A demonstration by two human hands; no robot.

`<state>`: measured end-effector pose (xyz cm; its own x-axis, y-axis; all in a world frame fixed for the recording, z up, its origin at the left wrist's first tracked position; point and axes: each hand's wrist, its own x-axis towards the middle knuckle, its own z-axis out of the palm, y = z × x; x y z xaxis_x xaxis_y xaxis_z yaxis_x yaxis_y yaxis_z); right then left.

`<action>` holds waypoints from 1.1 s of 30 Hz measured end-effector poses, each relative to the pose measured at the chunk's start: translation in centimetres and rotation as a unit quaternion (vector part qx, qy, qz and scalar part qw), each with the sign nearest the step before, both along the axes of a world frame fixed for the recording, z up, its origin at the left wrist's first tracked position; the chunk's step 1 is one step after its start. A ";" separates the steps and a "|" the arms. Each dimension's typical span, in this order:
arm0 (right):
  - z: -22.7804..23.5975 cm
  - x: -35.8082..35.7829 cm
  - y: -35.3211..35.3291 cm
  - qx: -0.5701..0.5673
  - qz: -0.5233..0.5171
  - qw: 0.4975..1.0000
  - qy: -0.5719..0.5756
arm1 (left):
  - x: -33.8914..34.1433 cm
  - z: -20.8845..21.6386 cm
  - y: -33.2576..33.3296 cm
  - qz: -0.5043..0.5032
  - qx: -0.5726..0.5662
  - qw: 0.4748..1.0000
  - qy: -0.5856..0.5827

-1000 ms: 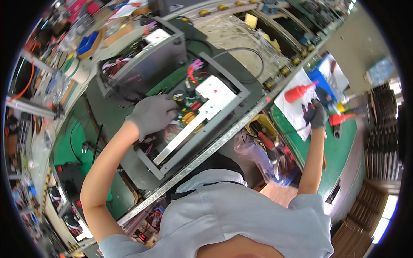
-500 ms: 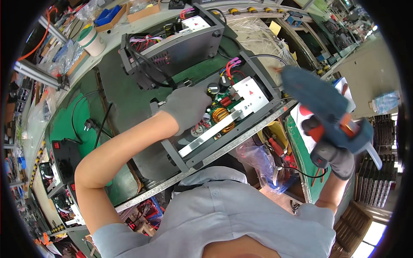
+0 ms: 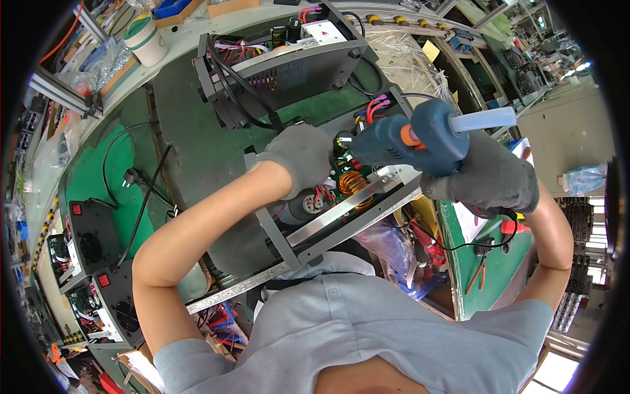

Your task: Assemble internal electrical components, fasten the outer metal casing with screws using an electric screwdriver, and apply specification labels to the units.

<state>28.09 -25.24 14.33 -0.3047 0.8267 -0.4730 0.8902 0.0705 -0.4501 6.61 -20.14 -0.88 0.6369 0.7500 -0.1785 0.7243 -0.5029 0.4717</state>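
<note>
An open dark-grey metal case (image 3: 279,240) lies before me with electronics inside, among them a copper-wound coil (image 3: 356,190) beside a long silver metal strip (image 3: 335,218). My gloved left hand (image 3: 302,157) rests at the left side of this case, fingers bent down into it and mostly hidden. In my gloved right hand (image 3: 495,174) is a dark-blue hot glue gun (image 3: 423,141), my fingers wrapped round its handle. A whitish glue stick (image 3: 485,119) juts from its rear. The gun's front end is over the circuit parts; its nozzle tip cannot be made out.
A second open case (image 3: 289,85) with a black cable stands just beyond. Black units (image 3: 95,240) and a plug (image 3: 134,177) lie to the left. A lidded cup (image 3: 146,43) stands far left. Pliers (image 3: 482,256) and the gun's cord are on the right.
My right hand has brought the glue gun leftward from the right side to over the open case, turning it so its front faces left. My left hand stays at the case.
</note>
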 end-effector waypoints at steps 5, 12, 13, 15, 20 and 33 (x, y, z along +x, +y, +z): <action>-0.9 -0.6 1.3 0.003 0.048 0.993 -0.104 | 0.0 0.8 -0.2 0.032 -0.015 0.999 0.008; -1.3 -1.1 1.2 0.041 0.060 0.994 -0.083 | 0.1 0.5 -0.1 0.037 -0.001 0.999 -0.003; -1.3 -1.0 1.2 0.058 0.069 0.993 -0.082 | 0.1 0.8 -0.1 0.034 -0.007 0.999 0.009; -1.8 -0.6 1.1 0.072 0.077 0.991 -0.079 | 0.1 0.8 -0.1 0.032 -0.014 0.999 0.020; -0.8 -1.2 1.1 -0.008 0.023 0.996 -0.080 | 0.1 0.4 -0.2 0.037 -0.018 0.999 0.000; 4.0 1.5 -1.1 0.010 -0.210 0.970 0.119 | 0.3 -0.4 0.1 -0.029 0.022 0.998 0.048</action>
<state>29.63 -26.39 18.34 -0.0368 0.9095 -0.4141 0.7134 -0.2662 -0.6483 6.93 -20.07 -1.26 0.6602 0.7213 -0.2094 0.7350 -0.5631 0.3778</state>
